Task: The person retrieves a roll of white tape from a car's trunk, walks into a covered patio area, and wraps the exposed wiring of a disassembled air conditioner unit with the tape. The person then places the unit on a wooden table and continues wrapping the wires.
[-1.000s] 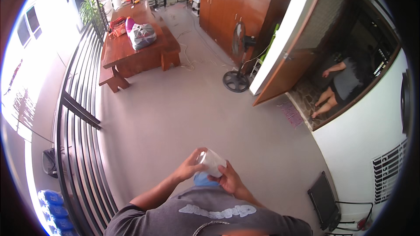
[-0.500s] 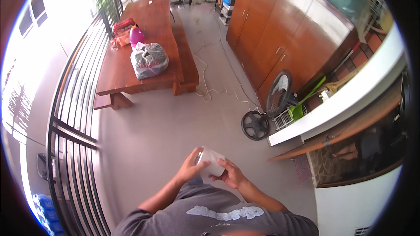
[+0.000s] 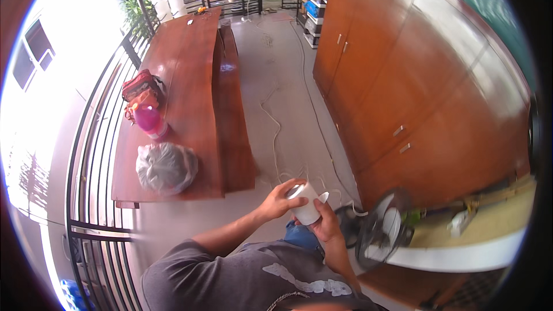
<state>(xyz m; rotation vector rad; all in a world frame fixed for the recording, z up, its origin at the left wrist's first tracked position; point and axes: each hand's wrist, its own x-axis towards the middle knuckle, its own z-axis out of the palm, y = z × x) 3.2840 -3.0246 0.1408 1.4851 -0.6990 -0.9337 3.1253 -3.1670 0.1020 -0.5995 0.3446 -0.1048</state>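
Between the grasping fingers of the left hand [image 3: 281, 201] and right hand [image 3: 327, 224], a smooth white cylinder [image 3: 306, 207] stays held, its carry unbroken; tilted, its long axis runs far left to near right, greyish end farthest. Beyond, a long reddish-brown wooden tabletop [image 3: 187, 80] sits nearer than a second ago.

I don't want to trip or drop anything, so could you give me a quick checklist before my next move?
1. White cylinder gripped by left hand and right hand: ok.
2. Floor ahead free of cords: not ok; a pale cord and a dark cord lie there.
3. Plastic bag resting on the table: ok.
4. Cabinet doors shut: ok.
5. Fan switched off: cannot tell.
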